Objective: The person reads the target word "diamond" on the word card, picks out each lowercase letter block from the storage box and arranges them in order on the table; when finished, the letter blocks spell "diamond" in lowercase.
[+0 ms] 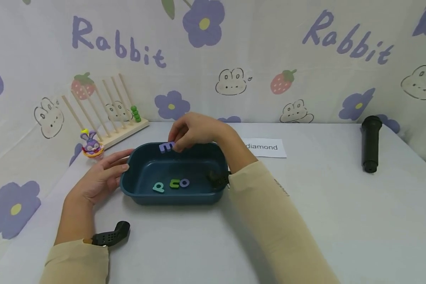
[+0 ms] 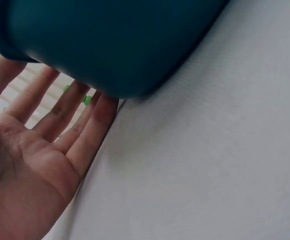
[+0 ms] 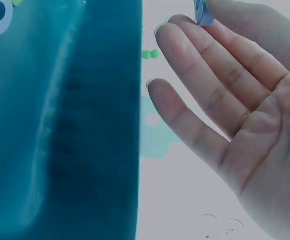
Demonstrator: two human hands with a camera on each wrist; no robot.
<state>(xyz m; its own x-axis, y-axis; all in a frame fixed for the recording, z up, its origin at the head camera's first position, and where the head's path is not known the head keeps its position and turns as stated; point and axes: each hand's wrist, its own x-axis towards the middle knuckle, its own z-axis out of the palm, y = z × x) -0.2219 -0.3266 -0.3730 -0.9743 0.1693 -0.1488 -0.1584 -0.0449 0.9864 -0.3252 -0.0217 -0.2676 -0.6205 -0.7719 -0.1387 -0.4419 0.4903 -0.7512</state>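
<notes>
A purple letter m (image 1: 165, 147) is pinched between the thumb and fingers of my right hand (image 1: 200, 128), above the far rim of the dark teal basin (image 1: 181, 200). In the right wrist view only a bit of the letter shows, under the thumb. My left hand (image 1: 101, 177) touches the basin's left side with fingers extended; the left wrist view shows the fingertips against its outer wall. On the basin floor lie a teal letter p (image 1: 158, 187), a green letter that looks like n or u (image 1: 174, 184) and a purple letter o (image 1: 184, 183).
Behind the basin's right end lies a white card (image 1: 268, 148) reading "diamond". A wooden peg rack (image 1: 126, 134) with green beads and a purple rabbit figure (image 1: 92, 146) stand at back left. A black microphone-like object (image 1: 370, 144) lies far right.
</notes>
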